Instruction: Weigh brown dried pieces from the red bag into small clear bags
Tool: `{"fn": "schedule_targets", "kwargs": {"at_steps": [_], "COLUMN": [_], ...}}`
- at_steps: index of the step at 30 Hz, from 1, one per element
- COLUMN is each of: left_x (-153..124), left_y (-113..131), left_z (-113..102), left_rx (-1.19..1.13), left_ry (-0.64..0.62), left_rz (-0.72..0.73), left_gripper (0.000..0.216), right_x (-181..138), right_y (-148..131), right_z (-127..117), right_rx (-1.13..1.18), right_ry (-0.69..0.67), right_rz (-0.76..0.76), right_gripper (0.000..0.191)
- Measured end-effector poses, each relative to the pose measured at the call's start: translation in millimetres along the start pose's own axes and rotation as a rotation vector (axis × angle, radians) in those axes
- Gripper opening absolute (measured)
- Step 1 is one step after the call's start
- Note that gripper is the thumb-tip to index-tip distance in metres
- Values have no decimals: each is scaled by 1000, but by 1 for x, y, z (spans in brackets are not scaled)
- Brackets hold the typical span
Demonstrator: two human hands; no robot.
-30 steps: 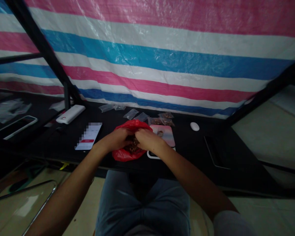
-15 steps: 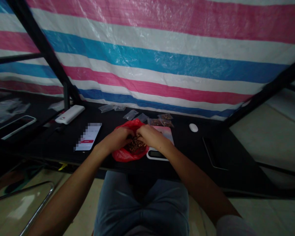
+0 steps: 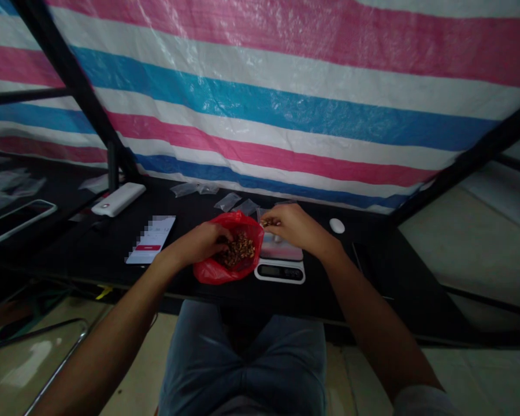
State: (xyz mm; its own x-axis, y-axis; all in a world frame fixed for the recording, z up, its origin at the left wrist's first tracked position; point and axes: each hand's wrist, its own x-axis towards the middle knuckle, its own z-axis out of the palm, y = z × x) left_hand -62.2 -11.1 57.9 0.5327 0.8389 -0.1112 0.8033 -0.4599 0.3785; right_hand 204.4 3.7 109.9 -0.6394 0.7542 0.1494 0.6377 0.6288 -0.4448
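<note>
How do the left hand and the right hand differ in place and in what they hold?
The left hand is at the mouth of the red bag; the right hand is over the scale. The left holds the plastic; the right seems to pinch a few brown pieces. Both are bare.

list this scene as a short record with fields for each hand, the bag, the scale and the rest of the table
red bag: open on the black table, brown pieces inside
left hand: grips the bag's rim
right hand: above the scale, pinching a few pieces
scale: just right of the bag
rest: phone, white power bank, clear small bags
</note>
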Motion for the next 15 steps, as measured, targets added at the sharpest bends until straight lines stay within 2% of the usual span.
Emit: {"fn": "schedule_targets", "kwargs": {"at_steps": [5, 9, 15], "left_x": [3, 5, 3], "left_y": [-2, 3, 9], "left_z": [1, 1, -3], "left_rx": [-42, -64, -54], "left_ry": [-13, -36, -28], "left_rz": [26, 16, -1], "left_gripper": [24, 26, 27], "right_x": [-11, -5, 9], "right_y": [19, 20, 11], "right_z": [-22, -23, -22], "right_rx": [-248, -403, -503], "right_ry": [-136, -274, -364], "right_rz": [112, 134, 76], "right_gripper": [13, 15, 15]}}
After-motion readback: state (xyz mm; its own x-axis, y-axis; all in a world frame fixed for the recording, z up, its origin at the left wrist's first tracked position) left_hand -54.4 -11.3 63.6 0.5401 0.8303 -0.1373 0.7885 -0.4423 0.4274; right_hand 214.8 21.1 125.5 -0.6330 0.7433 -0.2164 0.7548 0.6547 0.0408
